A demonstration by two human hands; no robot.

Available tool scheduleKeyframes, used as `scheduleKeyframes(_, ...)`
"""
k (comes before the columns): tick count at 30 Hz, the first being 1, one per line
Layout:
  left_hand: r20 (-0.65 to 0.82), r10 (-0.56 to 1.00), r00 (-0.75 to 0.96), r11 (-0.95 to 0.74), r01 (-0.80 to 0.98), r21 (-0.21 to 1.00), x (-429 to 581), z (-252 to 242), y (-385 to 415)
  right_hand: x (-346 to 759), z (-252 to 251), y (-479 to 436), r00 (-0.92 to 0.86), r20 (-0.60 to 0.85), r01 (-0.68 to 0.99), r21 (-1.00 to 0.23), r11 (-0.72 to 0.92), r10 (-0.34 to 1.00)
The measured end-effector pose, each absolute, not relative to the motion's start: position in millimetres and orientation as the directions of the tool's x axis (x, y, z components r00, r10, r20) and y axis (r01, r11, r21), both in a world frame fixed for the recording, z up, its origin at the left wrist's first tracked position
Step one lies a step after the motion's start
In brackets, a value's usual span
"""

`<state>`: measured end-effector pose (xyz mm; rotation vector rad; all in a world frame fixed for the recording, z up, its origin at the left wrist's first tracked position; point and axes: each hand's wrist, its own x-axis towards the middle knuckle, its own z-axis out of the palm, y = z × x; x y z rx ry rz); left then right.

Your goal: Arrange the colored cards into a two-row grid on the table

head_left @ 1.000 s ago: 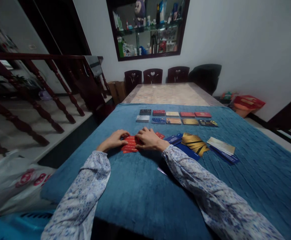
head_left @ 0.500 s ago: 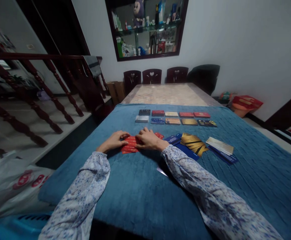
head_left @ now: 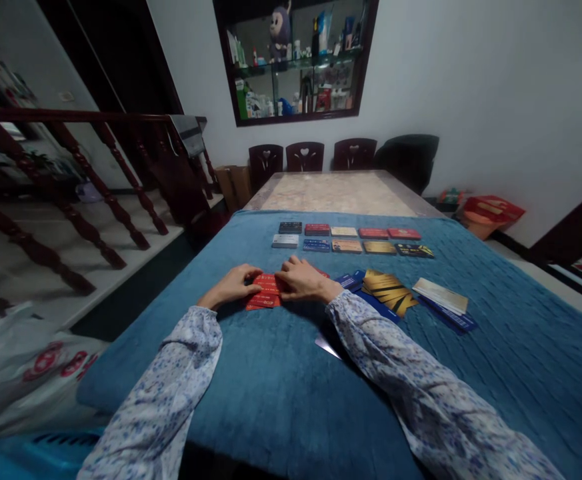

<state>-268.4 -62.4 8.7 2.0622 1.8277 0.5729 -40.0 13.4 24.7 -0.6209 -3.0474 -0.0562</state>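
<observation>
A fan of red cards (head_left: 265,293) lies on the blue cloth (head_left: 281,387) in front of me. My left hand (head_left: 233,285) rests on its left edge, fingers curled onto the cards. From the right, my right hand (head_left: 303,280) presses on the same pile with fingers bent. Right of the red pile lie fanned blue cards (head_left: 353,281), gold cards (head_left: 388,288), and a pale stack over blue ones (head_left: 441,299). Farther off, two rows of single cards (head_left: 351,239) are laid out side by side.
The cloth covers the near part of a long marble-topped table (head_left: 338,192) with dark chairs (head_left: 305,157) at its far end. A wooden stair railing (head_left: 71,173) runs on the left. A white plastic bag (head_left: 25,373) sits at lower left. A loose pale card (head_left: 327,345) lies under my right forearm.
Both hands have pushed the red cards closer together; the pile looks a little more bunched. The view shifted slightly.
</observation>
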Motion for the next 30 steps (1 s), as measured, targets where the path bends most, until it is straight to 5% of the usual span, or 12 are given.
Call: scheduleKeyframes(30,0.151,0.961,0.231,-0.272,0.883,0.382,-271,14,-63,-28,30,33,-0.867,0.091,0.488,-0.033,0.872,0.489)
